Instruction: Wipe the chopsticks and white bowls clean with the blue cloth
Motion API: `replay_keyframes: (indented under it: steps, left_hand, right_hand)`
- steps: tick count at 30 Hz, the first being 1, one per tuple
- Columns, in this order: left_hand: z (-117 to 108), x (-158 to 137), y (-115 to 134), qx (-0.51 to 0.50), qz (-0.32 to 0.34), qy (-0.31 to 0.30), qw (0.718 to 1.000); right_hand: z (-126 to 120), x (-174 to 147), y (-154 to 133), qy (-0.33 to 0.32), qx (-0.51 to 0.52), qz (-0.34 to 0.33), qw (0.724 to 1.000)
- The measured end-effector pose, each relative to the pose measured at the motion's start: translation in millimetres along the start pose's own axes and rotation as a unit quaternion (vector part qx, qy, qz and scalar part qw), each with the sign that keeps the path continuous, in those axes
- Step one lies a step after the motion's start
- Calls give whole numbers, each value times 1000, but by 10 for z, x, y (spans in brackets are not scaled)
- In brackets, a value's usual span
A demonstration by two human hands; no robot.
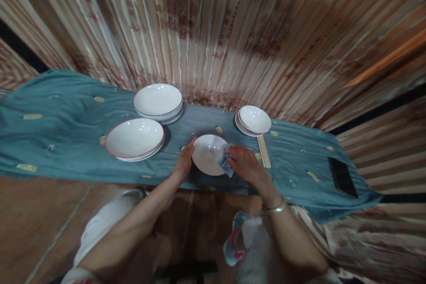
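A white bowl (208, 155) is in front of me near the table's front edge, its inside facing me. My left hand (185, 159) grips its left rim, thumb along the edge. My right hand (244, 163) is closed on a crumpled blue-grey cloth (226, 162), which is pressed against the bowl's right rim. To the left lie a short stack of red-rimmed plates (135, 138) and, behind it, a taller stack of dark-rimmed plates (158, 100). A stack of small bowls (255, 119) stands behind my right hand.
Wooden chopsticks (263, 151) lie just right of my right hand. A dark phone or tablet (342, 176) rests at the table's right end. A green patterned cloth (73, 128) covers the narrow table. A pleated curtain (206, 31) hangs along its back edge.
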State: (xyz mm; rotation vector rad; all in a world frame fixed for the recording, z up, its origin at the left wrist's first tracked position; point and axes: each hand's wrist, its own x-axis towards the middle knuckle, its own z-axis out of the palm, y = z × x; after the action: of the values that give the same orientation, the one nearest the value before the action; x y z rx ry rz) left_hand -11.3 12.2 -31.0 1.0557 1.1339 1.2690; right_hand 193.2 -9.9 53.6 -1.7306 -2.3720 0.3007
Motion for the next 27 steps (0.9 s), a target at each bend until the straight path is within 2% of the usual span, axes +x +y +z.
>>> replay_keyframes:
  steps: [7,17,27]
  left_hand:
    - [-7,-2,7,12,-5,5,1000]
    - [2,8,-22,-2,-9,2,1000]
    - [-9,-12,41,53,14,-3,999]
  right_hand:
    - [-51,-42,-5,-55,66,-37,996]
    - [-10,42,-163,-129,216,-82,964]
    - [210,150,-289,-77,266,-116,954]
